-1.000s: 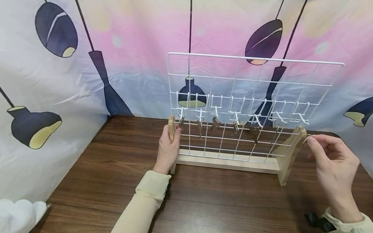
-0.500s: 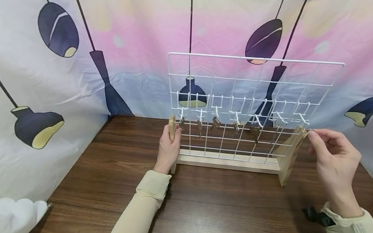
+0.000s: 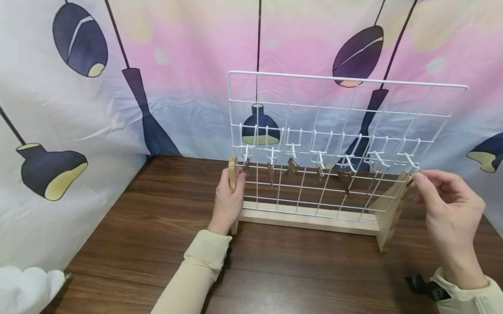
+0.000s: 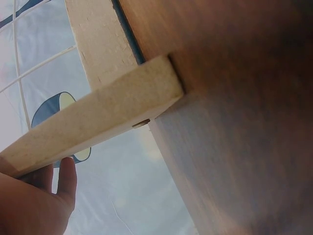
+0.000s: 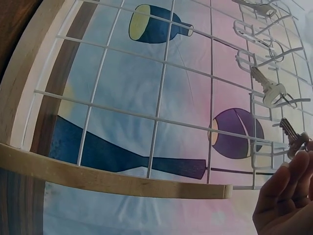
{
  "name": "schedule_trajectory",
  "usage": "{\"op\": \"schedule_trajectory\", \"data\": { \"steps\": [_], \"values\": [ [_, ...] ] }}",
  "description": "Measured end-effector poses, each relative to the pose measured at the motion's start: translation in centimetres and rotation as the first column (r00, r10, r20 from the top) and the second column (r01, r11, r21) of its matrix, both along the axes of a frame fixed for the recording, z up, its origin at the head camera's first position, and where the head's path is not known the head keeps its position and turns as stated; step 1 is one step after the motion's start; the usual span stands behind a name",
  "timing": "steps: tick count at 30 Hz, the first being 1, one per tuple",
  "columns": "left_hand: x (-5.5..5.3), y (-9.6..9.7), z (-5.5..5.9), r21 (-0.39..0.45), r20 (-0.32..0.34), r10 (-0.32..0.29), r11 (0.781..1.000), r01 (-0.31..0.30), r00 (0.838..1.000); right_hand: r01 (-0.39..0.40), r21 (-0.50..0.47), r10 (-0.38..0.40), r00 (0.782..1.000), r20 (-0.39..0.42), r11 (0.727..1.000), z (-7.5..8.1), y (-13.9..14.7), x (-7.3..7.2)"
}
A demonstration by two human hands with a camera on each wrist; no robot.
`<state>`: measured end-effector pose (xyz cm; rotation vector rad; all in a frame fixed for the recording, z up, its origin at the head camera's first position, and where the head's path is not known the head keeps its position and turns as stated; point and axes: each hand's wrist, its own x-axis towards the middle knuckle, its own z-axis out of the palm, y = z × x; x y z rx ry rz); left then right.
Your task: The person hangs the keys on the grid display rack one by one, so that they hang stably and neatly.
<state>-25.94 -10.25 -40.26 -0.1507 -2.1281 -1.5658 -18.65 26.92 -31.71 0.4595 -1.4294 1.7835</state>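
Note:
A white wire grid rack point(image 3: 340, 76) stands on wooden side supports, with a row of white hooks point(image 3: 319, 158) across it. My left hand point(image 3: 229, 194) grips the left wooden support point(image 4: 102, 115) near its top. My right hand point(image 3: 450, 206) pinches a key point(image 5: 293, 136) at its head, right at the end of the rightmost hook point(image 3: 409, 161). In the right wrist view the key's toothed blade sticks up from the fingertips. Beside it another key point(image 5: 269, 90) hangs by a ring from the neighbouring hook. Several more keys point(image 3: 293, 165) hang along the row.
The rack's wooden base bar point(image 3: 306, 217) rests on a dark brown wooden table point(image 3: 276, 285). Close behind rises a cloth backdrop point(image 3: 187, 55) printed with lamps. White cloth point(image 3: 11, 307) bunches at the left edge. A black strap point(image 3: 423, 288) hangs from the right wrist.
My right hand has risen slightly, bringing the key from beside the right wooden support up to the rightmost hook. My left hand keeps its grip on the left support.

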Motion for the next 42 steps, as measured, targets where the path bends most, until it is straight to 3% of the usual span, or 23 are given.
{"op": "schedule_trajectory", "data": {
  "steps": [7, 13, 27, 31, 42],
  "values": [
    [0.1, 0.0, 0.2, 0.004, -0.005, -0.002, 1.000, 0.002, 1.000, 0.067, 0.046, -0.070, 0.995, 0.067, 0.997, 0.3, -0.2, 0.1],
    [0.1, 0.0, 0.1, 0.003, 0.002, -0.008, 1.000, 0.008, 1.000, 0.089, 0.051, -0.092, 0.994, 0.059, 0.995, 0.3, -0.2, 0.1],
    [0.1, 0.0, 0.0, 0.009, -0.010, -0.015, 1.000, 0.015, 1.000, 0.004, -0.059, -0.004, 1.000, 0.001, 0.998, 0.7, -0.5, -0.1],
    [0.1, 0.0, 0.0, 0.011, -0.012, -0.020, 1.000, 0.020, 1.000, 0.020, -0.046, -0.020, 1.000, 0.010, 0.999, 0.7, -0.4, -0.1],
    [0.1, -0.1, -0.1, 0.020, -0.011, -0.030, 0.999, 0.030, 0.999, -0.041, -0.094, 0.037, 0.998, -0.044, 0.995, 1.1, -0.8, 0.0]
  ]
}}
